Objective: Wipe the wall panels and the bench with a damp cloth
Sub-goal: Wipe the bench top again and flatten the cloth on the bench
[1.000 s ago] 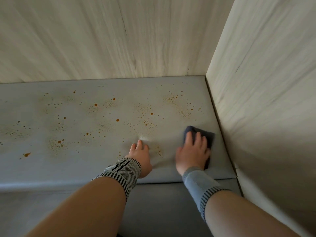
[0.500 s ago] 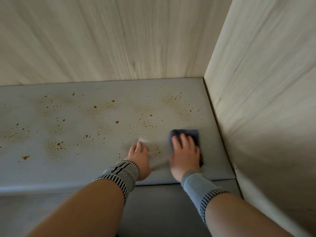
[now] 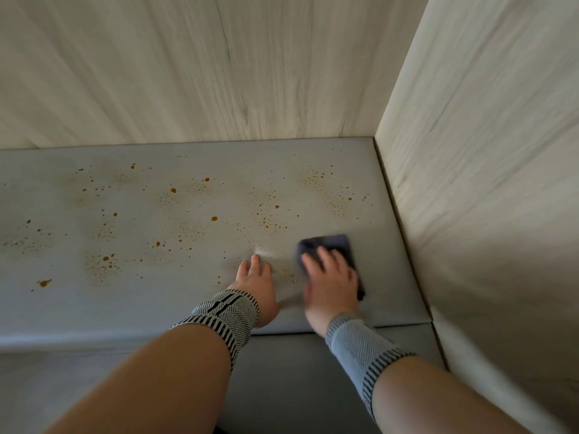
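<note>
Seen from above: 2 bare hands on a grey padded bench (image 3: 188, 292) in a corner of pale wood-grain wall panels (image 3: 219, 73). Right hand (image 3: 332, 283) flat on a dark blue cloth (image 3: 329, 244), fingers straight and spread, pressing the cloth onto the bench near the right side panel (image 3: 485, 183); slightly blurred. Cloth folded, lying close to the front edge, partly covered by the hand. Left hand (image 3: 257, 283) just beside, palm down, fingers extended and resting on the bench, holding nothing. Many small orange-brown spots (image 3: 214, 218) scattered over the bench, mostly left of and behind the hands. Striped knitted wrist bands (image 3: 225, 311) on both wrists.
</note>
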